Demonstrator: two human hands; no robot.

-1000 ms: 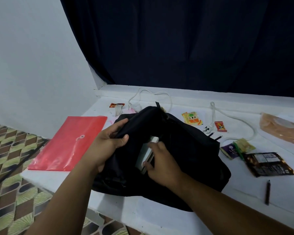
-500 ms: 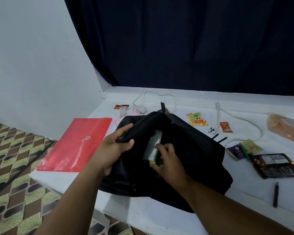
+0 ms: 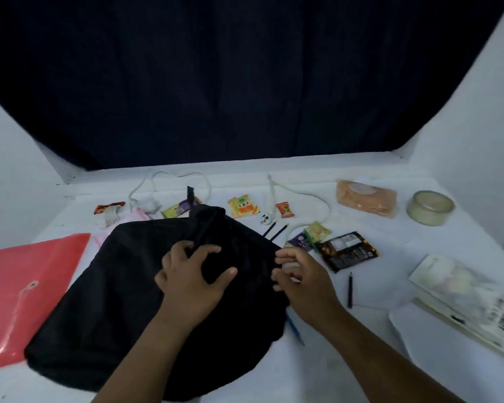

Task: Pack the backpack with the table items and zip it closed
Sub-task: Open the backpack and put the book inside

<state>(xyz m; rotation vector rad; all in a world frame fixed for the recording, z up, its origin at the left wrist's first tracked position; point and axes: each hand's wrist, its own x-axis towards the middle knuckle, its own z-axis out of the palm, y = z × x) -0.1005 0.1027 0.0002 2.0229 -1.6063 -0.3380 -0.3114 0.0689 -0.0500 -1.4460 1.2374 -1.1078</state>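
The black backpack (image 3: 122, 301) lies slumped flat in front of me at the near edge of the white bench (image 3: 346, 359), its cloth soft, matte and creased into a ridge near the top; my left hand (image 3: 191, 282) presses down on that ridge with the fingers spread and slightly bent, the tips dug into a fold; my right hand (image 3: 301, 282) sits at the bag's right edge with the fingers curled inward, and whether it pinches cloth, a zip pull or nothing I cannot tell, since black on black hides it.

I judge the main risk to be the limp fabric; it may bunch under my left hand and close the mouth, so the next item snags; a zip run over folded cloth could also jam.

Much is still unpacked; the glossy red envelope (image 3: 26, 286) just left of the bag is wide and stiff and may not slide in flat; the thin black pencils (image 3: 275, 230) and the pen (image 3: 350, 289) are round and could roll; the crinkly brown snack packet (image 3: 346, 251) is slick; the white cable (image 3: 309, 199) is loose and loopy.
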